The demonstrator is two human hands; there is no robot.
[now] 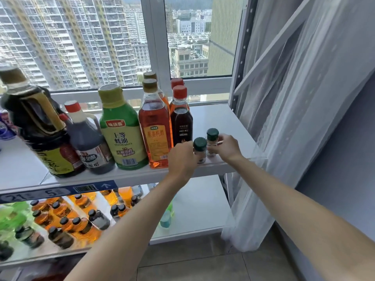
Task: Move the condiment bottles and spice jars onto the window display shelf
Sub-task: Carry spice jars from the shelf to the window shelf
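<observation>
While each hand grips a jar, "100%" labels the dark bottle (181, 126).

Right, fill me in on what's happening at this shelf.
A person is stocking the white window shelf. The left hand grips the nearer green-capped spice jar and the right hand grips the farther one, both jars at the shelf's front edge. Condiment bottles already stand to their left, including a green oyster sauce bottle and an orange cooking wine bottle.

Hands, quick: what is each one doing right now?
Left hand: fingers curled round the nearer spice jar.
Right hand: pinching the farther spice jar.
</observation>
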